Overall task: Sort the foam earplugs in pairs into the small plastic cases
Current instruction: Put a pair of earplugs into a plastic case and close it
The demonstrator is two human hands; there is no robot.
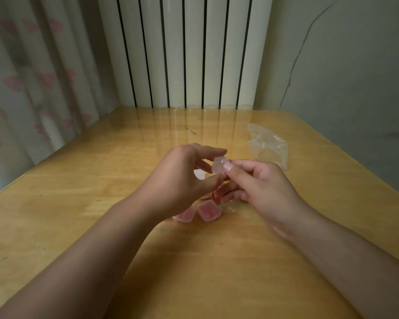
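Observation:
Above the middle of the wooden table (pixel 78 203), both hands meet on one small clear plastic case (pixel 219 166). My left hand (pixel 182 180) pinches it from the left between thumb and fingers. My right hand (pixel 258 180) grips it from the right, thumb on its near face. Whether the case holds earplugs cannot be told. Two small cases with pink earplugs inside, one (pixel 209 211) and another (pixel 185 215), lie on the table just below my hands. Something pink (pixel 217 195) shows under my fingers, mostly hidden.
A crumpled clear plastic bag (pixel 268 146) lies at the back right of the table. A white radiator (pixel 184 51) stands behind the far edge, a patterned curtain (pixel 32 77) hangs at the left, and a grey wall (pixel 355 77) is at the right.

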